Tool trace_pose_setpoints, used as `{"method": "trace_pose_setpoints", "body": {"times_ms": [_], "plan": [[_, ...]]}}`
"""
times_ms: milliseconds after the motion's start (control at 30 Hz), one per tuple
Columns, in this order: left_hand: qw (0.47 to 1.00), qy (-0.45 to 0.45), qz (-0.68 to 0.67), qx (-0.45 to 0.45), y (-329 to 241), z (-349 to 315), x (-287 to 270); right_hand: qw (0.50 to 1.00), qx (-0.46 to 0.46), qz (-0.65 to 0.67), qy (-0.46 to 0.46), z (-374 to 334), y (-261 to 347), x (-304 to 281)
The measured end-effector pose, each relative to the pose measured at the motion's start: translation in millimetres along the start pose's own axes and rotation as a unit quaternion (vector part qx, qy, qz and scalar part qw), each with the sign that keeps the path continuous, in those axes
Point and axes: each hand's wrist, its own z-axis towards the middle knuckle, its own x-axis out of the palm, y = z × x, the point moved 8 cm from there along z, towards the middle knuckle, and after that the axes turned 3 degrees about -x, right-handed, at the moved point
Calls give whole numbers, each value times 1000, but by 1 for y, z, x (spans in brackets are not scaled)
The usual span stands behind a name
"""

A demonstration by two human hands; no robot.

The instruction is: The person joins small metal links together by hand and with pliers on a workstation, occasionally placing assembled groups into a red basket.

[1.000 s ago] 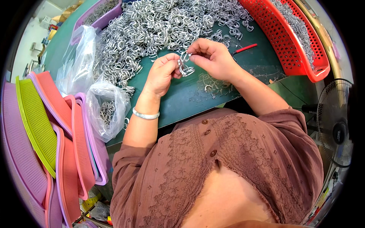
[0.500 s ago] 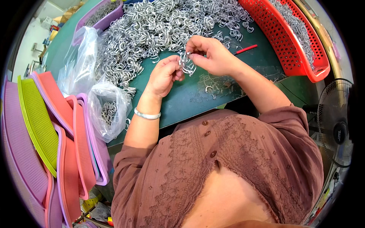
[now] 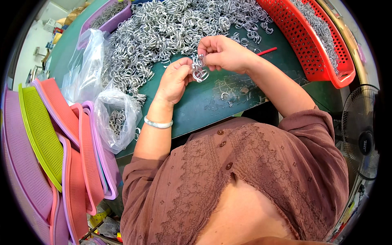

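Observation:
Between my hands hangs a small cluster of silvery metal rings (image 3: 200,74), just in front of a big heap of similar rings (image 3: 171,28). My left hand (image 3: 176,79), with a pale bangle (image 3: 158,123) on its wrist, pinches the cluster's left side. From the right, my right hand (image 3: 222,53) pinches the cluster's upper part between thumb and fingers. The fingertips partly hide where the rings are gripped. A single loose ring (image 3: 224,96) lies on the green table (image 3: 179,118) below my right forearm.
A red perforated basket (image 3: 302,45) of small grey metal parts stands at the right, near a red stick (image 3: 267,51). Clear plastic bags (image 3: 116,122) sit at the left, one holding rings. Beside them lean stacked colored baskets (image 3: 41,134). A black fan (image 3: 361,139) is at far right.
My right hand has shifted slightly left and up. The ring cluster has turned between my fingers, while my left hand stays nearly in place.

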Motion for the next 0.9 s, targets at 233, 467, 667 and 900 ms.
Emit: {"method": "trace_pose_setpoints", "body": {"times_ms": [233, 467, 667, 900], "plan": [[988, 83, -122, -53, 17, 3, -2, 980, -183, -55, -54, -4, 38, -27], [993, 59, -92, -52, 13, 2, 0, 983, -119, -133, 50, -2, 7, 1], [993, 57, -87, -52, 12, 0, 4, 977, -162, -124, 58, -2, 11, 10], [991, 75, -106, -44, 10, -1, 6, 965, -196, -172, 13, -8, 18, 9]]}}
